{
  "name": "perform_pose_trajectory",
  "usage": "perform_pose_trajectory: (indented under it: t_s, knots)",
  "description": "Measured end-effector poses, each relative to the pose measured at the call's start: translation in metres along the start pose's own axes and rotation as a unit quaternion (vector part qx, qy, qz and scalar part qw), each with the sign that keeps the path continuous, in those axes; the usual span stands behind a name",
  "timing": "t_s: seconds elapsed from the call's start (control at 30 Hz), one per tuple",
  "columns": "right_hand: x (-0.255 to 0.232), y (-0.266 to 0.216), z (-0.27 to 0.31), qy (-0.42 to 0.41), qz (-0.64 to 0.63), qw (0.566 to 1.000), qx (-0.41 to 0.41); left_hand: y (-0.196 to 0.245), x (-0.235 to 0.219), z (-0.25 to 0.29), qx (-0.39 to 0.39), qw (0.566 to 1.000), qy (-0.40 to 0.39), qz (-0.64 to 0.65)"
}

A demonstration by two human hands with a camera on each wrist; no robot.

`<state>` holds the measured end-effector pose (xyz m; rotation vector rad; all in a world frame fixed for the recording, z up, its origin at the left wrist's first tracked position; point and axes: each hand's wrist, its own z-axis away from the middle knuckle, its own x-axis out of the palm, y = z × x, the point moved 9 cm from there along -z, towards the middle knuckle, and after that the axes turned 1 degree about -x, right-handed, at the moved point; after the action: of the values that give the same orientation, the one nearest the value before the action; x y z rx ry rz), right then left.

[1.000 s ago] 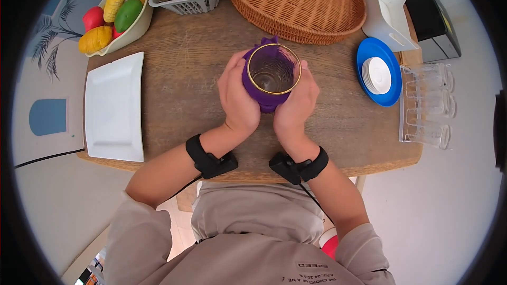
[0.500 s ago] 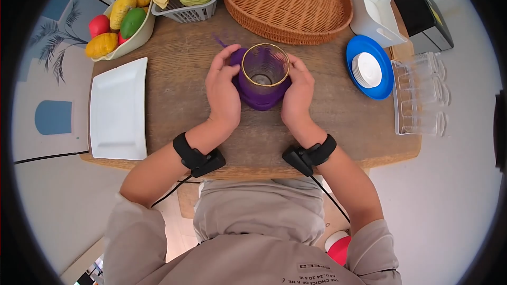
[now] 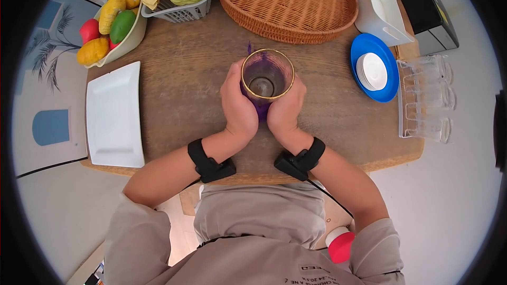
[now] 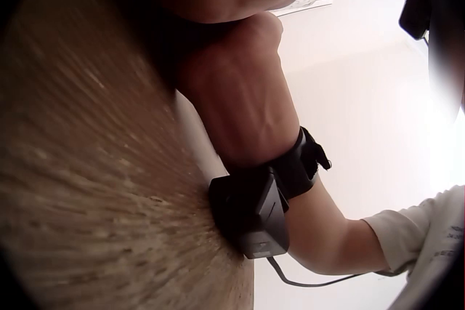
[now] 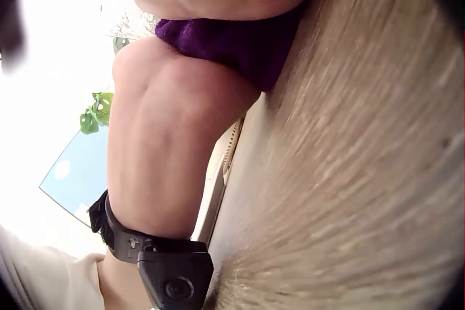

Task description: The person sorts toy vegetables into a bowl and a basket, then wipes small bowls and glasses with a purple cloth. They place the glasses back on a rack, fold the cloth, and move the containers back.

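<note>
Near the middle of the table (image 3: 185, 100), in the head view, stands a clear textured glass (image 3: 268, 76) with a gold rim. A purple cloth (image 3: 262, 112) lies around its outside, and one thin end of it sticks up past the far side. My left hand (image 3: 238, 103) cups the glass and cloth from the left. From the right, my right hand (image 3: 287, 105) cups them too, the heels of both hands close together at the near side. Bunched cloth (image 5: 240, 52) shows between the hands in the right wrist view. Most fingertips are hidden behind the glass.
To the left are a white rectangular plate (image 3: 114, 116) and a bowl of fruit (image 3: 134, 37). A grey basket (image 3: 182, 13) of leafy vegetables and a round wicker tray (image 3: 288, 2) stand at the back. On the right sit a blue plate (image 3: 388, 88) with small white dishes and a rack of glasses (image 3: 435, 97).
Half a second ago the hands were spread wider, with left fingers raised off the cloth. Now both hands have closed in around glass and cloth, and the cloth's loose end has shifted right.
</note>
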<state>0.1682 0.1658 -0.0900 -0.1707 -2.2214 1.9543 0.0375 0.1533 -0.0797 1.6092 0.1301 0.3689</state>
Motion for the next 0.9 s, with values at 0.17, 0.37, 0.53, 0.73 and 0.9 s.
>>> perform_pose_trajectory:
  t_s: [0.17, 0.37, 0.53, 0.73, 0.9]
  knots:
    - [0.000, -0.003, 0.000, -0.005, 0.048, 0.998, -0.039, -0.012, 0.000, -0.003, -0.019, 0.999, -0.010, 0.032]
    - [-0.002, -0.001, 0.001, 0.007, 0.046, 0.997, -0.053, -0.014, -0.001, -0.001, 0.014, 0.999, -0.006, 0.039]
    - [-0.005, -0.001, -0.004, -0.004, 0.001, 0.999, -0.036, -0.009, 0.003, -0.001, -0.034, 0.990, -0.043, 0.132]
    - [-0.035, 0.002, -0.005, -0.023, -0.133, 0.991, 0.009, 0.043, -0.011, 0.005, 0.163, 0.976, -0.132, -0.054]
    - [-0.040, -0.013, 0.017, -0.139, 0.024, 0.990, -0.021, 0.067, 0.007, 0.001, 0.229, 0.898, -0.141, -0.348]
